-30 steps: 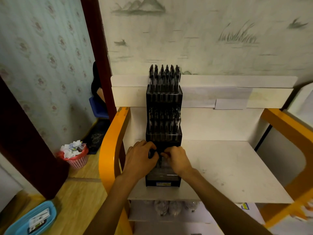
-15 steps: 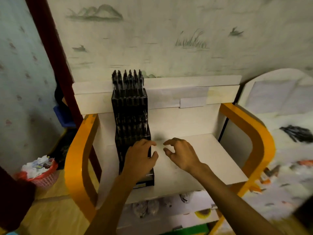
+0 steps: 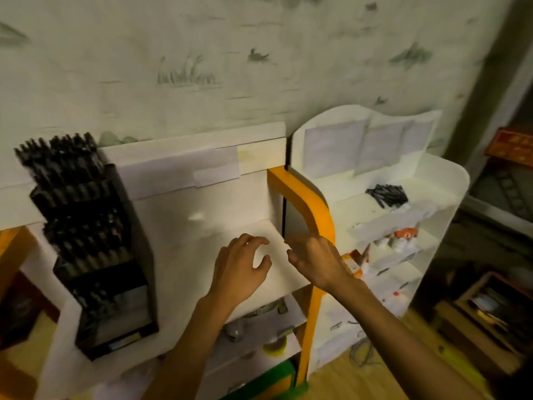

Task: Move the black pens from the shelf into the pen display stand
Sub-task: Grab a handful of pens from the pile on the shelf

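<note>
Both hands hover empty over the white desk [image 3: 202, 226], left hand [image 3: 239, 269] and right hand [image 3: 315, 259] loosely spread. Loose black pens [image 3: 387, 194] lie on the right-hand shelf [image 3: 432, 203]; the pen display stand [image 3: 95, 255] sits left.

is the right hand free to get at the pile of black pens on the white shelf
Probably yes: the right hand holds nothing, and the black pens lie loose on the white shelf beyond the orange frame, with nothing over them.
</note>
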The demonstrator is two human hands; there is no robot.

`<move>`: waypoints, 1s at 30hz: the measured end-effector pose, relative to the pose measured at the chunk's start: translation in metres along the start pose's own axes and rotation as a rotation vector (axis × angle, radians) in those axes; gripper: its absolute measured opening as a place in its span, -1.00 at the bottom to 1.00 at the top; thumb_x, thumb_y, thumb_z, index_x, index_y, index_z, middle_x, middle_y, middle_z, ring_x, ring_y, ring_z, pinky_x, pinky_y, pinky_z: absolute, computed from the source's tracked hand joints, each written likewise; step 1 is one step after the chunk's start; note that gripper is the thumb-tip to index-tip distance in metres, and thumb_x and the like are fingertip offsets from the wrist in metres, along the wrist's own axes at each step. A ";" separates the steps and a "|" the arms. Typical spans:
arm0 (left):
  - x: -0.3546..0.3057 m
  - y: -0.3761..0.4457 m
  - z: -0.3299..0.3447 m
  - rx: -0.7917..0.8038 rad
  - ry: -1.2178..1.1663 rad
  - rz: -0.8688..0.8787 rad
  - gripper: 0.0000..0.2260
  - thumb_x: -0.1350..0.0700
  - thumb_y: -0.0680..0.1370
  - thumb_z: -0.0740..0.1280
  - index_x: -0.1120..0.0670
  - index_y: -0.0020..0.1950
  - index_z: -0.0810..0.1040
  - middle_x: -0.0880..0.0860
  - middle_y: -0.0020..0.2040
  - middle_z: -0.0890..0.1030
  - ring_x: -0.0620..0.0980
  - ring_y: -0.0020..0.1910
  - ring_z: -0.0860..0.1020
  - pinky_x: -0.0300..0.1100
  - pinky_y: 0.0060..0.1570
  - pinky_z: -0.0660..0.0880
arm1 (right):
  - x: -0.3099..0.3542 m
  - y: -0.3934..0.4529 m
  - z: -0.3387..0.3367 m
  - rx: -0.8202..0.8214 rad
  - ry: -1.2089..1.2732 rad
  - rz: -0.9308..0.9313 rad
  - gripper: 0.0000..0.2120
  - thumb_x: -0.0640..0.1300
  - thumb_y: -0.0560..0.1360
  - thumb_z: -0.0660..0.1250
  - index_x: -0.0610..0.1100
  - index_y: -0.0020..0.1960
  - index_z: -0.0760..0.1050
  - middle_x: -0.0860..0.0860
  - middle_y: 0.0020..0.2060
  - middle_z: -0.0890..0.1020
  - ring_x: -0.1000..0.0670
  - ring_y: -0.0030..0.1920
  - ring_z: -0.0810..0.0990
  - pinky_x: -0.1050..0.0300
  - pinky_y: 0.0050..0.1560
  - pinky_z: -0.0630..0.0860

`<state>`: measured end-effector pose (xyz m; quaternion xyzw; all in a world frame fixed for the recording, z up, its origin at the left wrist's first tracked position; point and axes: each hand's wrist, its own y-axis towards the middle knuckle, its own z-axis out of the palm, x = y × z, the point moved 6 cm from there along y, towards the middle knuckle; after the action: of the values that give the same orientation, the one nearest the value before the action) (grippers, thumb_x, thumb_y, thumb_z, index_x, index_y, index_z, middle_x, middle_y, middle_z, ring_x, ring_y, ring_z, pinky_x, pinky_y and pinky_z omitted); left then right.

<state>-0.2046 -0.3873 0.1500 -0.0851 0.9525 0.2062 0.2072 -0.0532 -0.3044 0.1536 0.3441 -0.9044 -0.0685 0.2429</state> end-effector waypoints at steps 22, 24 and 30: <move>-0.274 0.125 0.196 0.122 0.095 0.075 -0.67 -0.15 0.61 0.25 -0.16 0.36 0.47 -0.10 0.36 0.50 -0.06 0.31 0.48 -0.08 0.34 0.40 | -0.357 -0.038 -0.147 -0.031 -0.056 0.148 -0.71 0.00 0.57 0.31 0.03 0.27 0.57 0.04 0.17 0.64 -0.03 0.15 0.58 0.18 -0.01 0.44; -0.278 0.146 0.217 0.125 0.122 0.074 -0.67 -0.17 0.60 0.23 -0.17 0.35 0.47 -0.12 0.35 0.51 -0.07 0.28 0.48 -0.12 0.31 0.37 | -0.381 -0.026 -0.147 -0.024 -0.068 0.146 -0.71 0.00 0.58 0.30 0.03 0.28 0.57 0.05 0.15 0.64 -0.01 0.12 0.59 0.20 -0.02 0.40; -0.293 0.220 0.281 0.129 0.107 0.057 -0.68 -0.17 0.58 0.24 -0.19 0.32 0.48 -0.11 0.29 0.54 -0.07 0.21 0.52 -0.14 0.22 0.40 | -0.458 0.030 -0.146 -0.013 -0.032 0.156 -0.71 0.01 0.57 0.30 0.03 0.27 0.57 0.05 0.20 0.63 -0.01 0.08 0.63 0.10 0.08 0.52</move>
<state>0.1058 -0.0458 0.1215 -0.0553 0.9756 0.1454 0.1551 0.2958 0.0250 0.1097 0.2697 -0.9318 -0.0608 0.2352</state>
